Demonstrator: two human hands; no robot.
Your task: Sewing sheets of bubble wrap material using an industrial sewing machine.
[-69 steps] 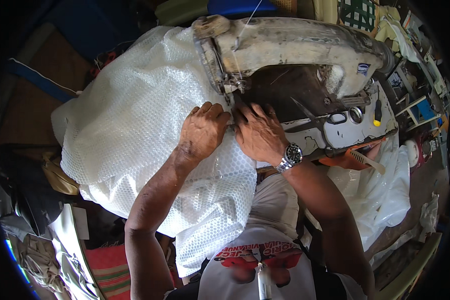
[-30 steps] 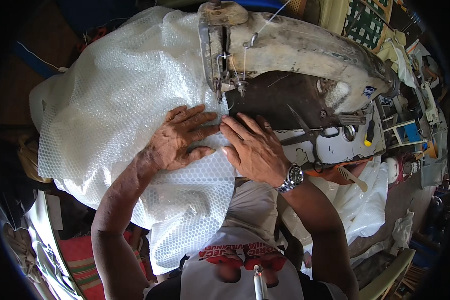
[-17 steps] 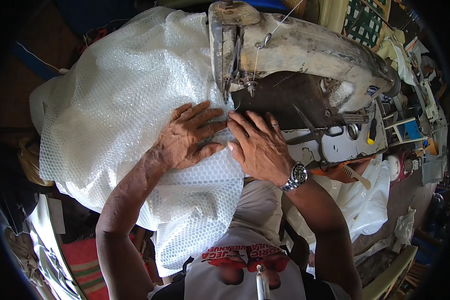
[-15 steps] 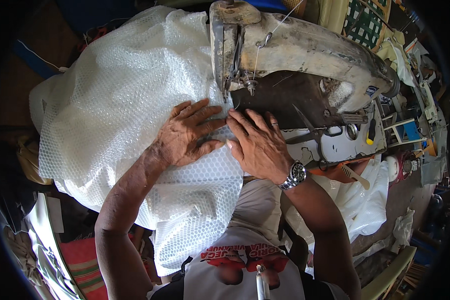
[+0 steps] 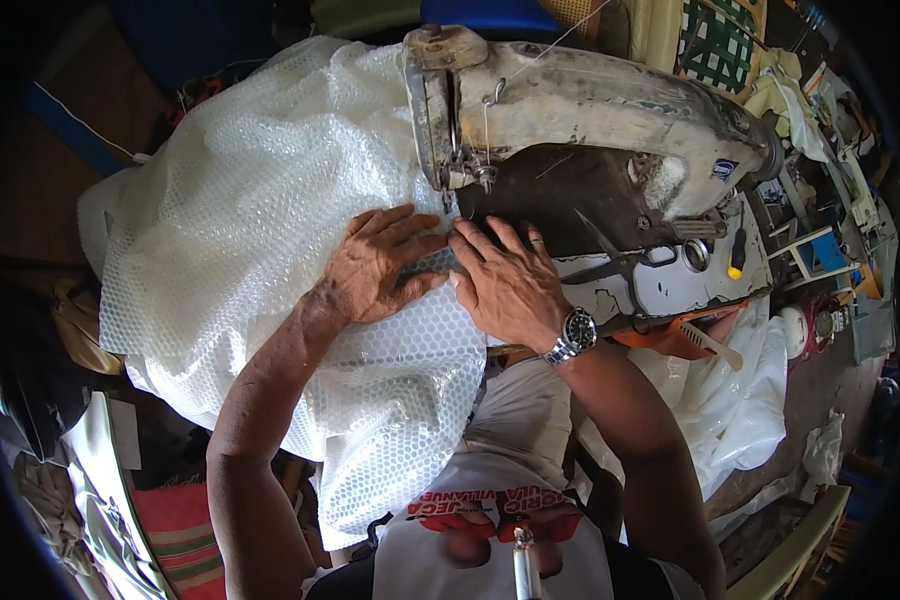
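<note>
A large sheet of clear bubble wrap [image 5: 230, 230] spreads under the head of a worn sewing machine [image 5: 590, 110] and drapes over the table's front edge into my lap. My left hand [image 5: 378, 265] lies on the sheet with its fingers apart, just in front of the needle area. Close beside it, my right hand [image 5: 505, 280] rests flat at the sheet's right edge, fingers stretched toward the machine. Neither hand grips the wrap. White thread runs down to the machine's front. Where the needle meets the sheet is too small to make out.
Right of my right hand lie large dark scissors [image 5: 620, 265], a metal ring [image 5: 695, 255] and a yellow-and-black screwdriver [image 5: 737, 255] on the chipped white tabletop [image 5: 670, 295]. An orange object [image 5: 660, 341] sits below the table edge. Crumpled clear plastic [image 5: 730, 400] hangs further right.
The whole view has shifted slightly, with the machine's head now lower and further left in the picture. Both hands stay flat on the bubble wrap, in nearly the same place by the needle.
</note>
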